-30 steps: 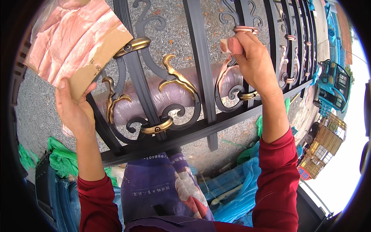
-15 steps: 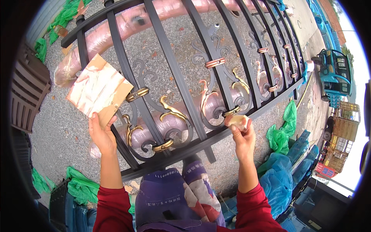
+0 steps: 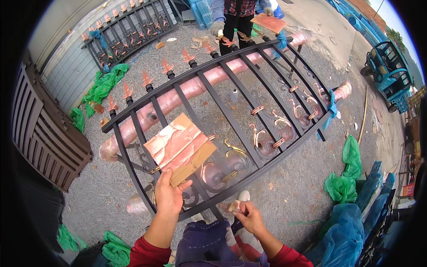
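My left hand (image 3: 170,196) grips a square piece of cardboard (image 3: 180,144) by its near corner; shiny copper-pink paint coats most of its face. In my right hand (image 3: 251,220), between thumb and fingers, is a small paint-stained pad (image 3: 235,207), perhaps sponge or cloth. Both hands are at the near side of a black metal fence panel (image 3: 231,118), the cardboard above its left bars. The pad is just on my side of the near rail. Scroll ornaments (image 3: 234,149) between the bars carry gold and copper colouring, some blurred. Copper-coloured spear tips (image 3: 167,66) line the far rail.
Plastic-wrapped rolls (image 3: 191,86) support the panel. Across it stands a co-worker with gloved hands (image 3: 217,29), holding another painted cardboard (image 3: 268,22). A second panel (image 3: 133,33) leans at the back left. Blue netting (image 3: 344,231) lies right, green plastic (image 3: 342,187) beyond it.
My right hand has moved left and back from a gold collar on the panel, still with the pad. The cardboard has shifted right. The view has risen, bringing the co-worker into sight.
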`<action>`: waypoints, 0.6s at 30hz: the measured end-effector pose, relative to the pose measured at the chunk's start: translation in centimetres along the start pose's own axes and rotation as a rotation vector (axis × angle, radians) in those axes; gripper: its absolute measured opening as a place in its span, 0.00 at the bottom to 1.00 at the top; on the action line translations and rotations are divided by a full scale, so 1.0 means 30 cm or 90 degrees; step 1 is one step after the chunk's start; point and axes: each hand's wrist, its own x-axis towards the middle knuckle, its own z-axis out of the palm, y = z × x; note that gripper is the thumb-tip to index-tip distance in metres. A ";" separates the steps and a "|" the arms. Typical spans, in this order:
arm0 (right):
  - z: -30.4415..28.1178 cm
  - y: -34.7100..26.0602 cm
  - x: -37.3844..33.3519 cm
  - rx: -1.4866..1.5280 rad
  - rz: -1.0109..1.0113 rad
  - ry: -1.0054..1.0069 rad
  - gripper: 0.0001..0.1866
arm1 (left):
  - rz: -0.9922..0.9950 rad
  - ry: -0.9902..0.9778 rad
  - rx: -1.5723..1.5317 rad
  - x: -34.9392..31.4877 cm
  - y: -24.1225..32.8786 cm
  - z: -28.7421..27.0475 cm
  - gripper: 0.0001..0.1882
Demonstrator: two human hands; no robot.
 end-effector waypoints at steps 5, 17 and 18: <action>-0.289 0.073 0.008 0.006 0.006 0.047 0.12 | -0.251 -0.300 0.053 -0.296 -0.012 0.606 0.18; -0.443 0.211 0.037 -0.015 0.040 0.052 0.15 | -0.007 -0.541 0.023 -0.587 -0.072 1.082 0.17; -0.427 0.239 0.035 0.077 0.068 0.055 0.16 | -0.027 -0.553 0.016 -0.541 -0.070 1.061 0.16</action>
